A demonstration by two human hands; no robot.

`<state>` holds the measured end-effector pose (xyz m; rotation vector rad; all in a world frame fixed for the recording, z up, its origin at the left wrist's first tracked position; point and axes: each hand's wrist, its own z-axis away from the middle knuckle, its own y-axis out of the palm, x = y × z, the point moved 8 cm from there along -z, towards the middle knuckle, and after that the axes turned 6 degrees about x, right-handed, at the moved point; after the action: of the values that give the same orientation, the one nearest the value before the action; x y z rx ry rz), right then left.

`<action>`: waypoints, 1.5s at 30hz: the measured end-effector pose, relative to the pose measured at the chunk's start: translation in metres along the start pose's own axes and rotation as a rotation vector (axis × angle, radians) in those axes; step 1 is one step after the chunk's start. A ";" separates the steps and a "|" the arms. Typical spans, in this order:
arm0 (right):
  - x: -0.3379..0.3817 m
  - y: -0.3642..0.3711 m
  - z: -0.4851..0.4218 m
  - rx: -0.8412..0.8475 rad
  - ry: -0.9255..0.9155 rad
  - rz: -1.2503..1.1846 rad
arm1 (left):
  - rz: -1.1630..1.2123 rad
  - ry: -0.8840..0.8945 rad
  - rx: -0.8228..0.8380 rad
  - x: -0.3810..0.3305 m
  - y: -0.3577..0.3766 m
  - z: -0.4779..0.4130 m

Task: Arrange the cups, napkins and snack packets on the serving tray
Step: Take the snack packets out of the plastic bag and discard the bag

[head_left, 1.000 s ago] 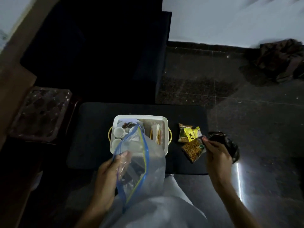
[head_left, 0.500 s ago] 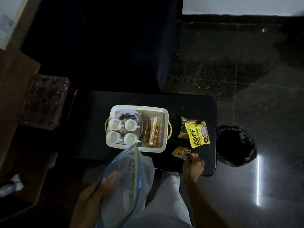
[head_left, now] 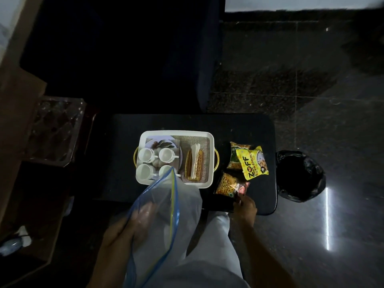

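Pulled bag (head_left: pixel 166 215) back off tray (head_left: pixel 176 133), gripping it in curled left hand (head_left: pixel 124 229) and uncovering cups (head_left: pixel 145 155) and napkins (head_left: pixel 195 161) beyond those fingers. Brought orange packet (head_left: pixel 227 183) nearer, right hand (head_left: pixel 246 205) pinching its corner at the fingertips. Left yellow packet (head_left: pixel 252 163) and green packet (head_left: pixel 235 156) just beyond. Still need all three moved onto the tray.

1. Tray (head_left: pixel 176 133): white, smooth, low sheen; handles (head_left: pixel 217 163) of gold-toned metal.
2. Liner (head_left: pixel 204 142): rough, burlap-like woven cloth.
3. Cups (head_left: pixel 145 154): glossy white ceramic.
4. Napkins (head_left: pixel 195 150): matt white paper, in a gold wire holder (head_left: pixel 189 163).
5. Snack packets (head_left: pixel 252 163): glossy printed plastic film, crinkled.
6. Zip bag (head_left: pixel 166 215): clear soft plastic.
7. Table (head_left: pixel 239 127): matt black.
8. Floor (head_left: pixel 311 100): polished dark speckled stone.
9. Bin bag (head_left: pixel 299 175): shiny black plastic.
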<state>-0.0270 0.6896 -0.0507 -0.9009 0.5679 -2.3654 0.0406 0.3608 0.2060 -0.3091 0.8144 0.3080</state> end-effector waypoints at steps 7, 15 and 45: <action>0.077 -0.044 0.090 -0.177 -0.123 -0.216 | 0.091 0.011 0.267 -0.031 -0.009 -0.008; 0.218 -0.021 0.219 0.011 -0.840 -0.163 | -0.014 0.138 0.474 -0.074 -0.020 -0.019; 0.189 -0.172 0.234 -0.542 -0.619 -0.913 | 0.254 -0.142 0.482 -0.014 0.076 0.038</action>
<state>-0.0392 0.6603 0.2947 -2.4455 0.6185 -2.4282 0.0278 0.4424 0.2298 0.2671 0.7616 0.3555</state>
